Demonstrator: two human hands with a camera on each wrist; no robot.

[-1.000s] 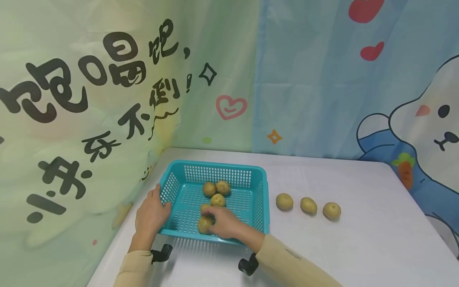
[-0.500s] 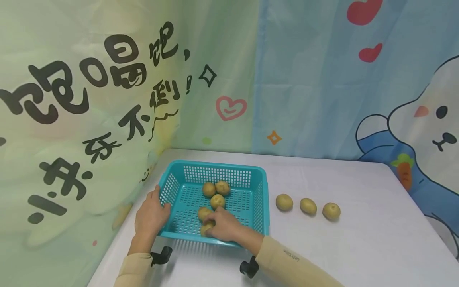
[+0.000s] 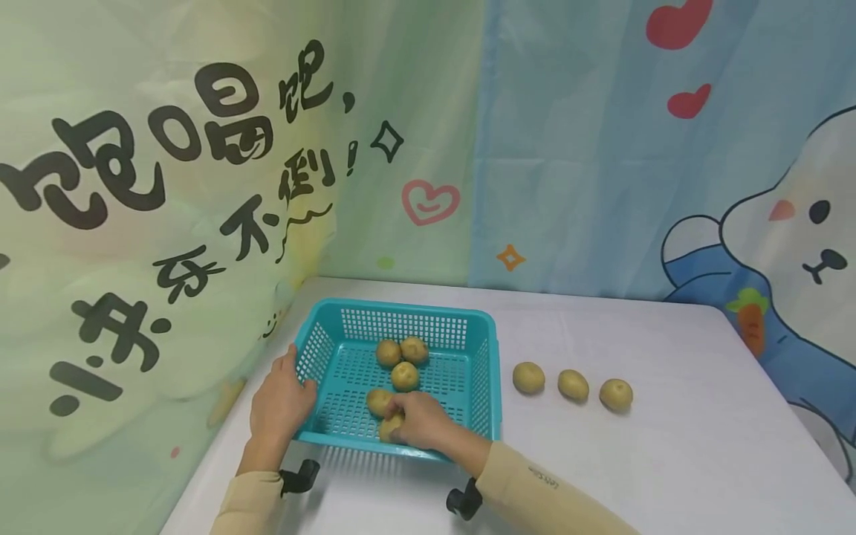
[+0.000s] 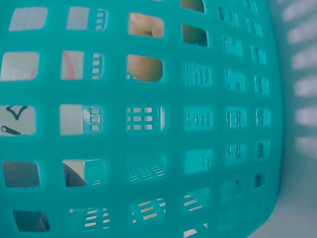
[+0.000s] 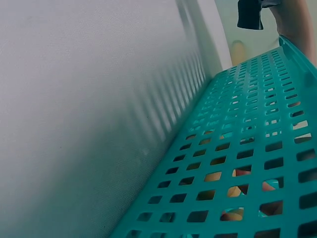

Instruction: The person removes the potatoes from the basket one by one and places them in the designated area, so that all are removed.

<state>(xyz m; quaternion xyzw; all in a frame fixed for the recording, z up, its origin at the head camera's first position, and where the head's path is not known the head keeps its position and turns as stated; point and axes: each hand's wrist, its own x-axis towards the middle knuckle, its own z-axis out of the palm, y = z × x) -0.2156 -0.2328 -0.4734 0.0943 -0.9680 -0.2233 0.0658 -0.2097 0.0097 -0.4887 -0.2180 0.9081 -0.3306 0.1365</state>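
Note:
In the head view, my left hand [image 3: 281, 401] grips the left rim of a turquoise plastic basket [image 3: 414, 306], the thumb over its inner side. My right hand [image 3: 424, 421] reaches in over the front wall and holds a potato [image 3: 390, 429] near that wall, partly covered by the fingers. Just beyond it lies another potato [image 3: 379, 402]. Farther back are a single potato [image 3: 405, 377] and a pair side by side, a darker potato [image 3: 388, 354] and a larger potato [image 3: 414, 350]. Both wrist views mainly show perforated basket wall [image 4: 168, 94], with potatoes glimpsed through the holes.
Right of the basket, three potatoes stand in a loose row on the white table [image 3: 669, 461]: a near-left potato [image 3: 528, 377], an oval potato [image 3: 573, 386] and a rounder potato [image 3: 616, 395]. A printed cloth backdrop [image 3: 568, 148] hangs behind and at the left.
My right hand has shifted slightly toward the front right with its potato. The potato just beyond has come nearer the front wall and shows more. My left hand stays on the rim.

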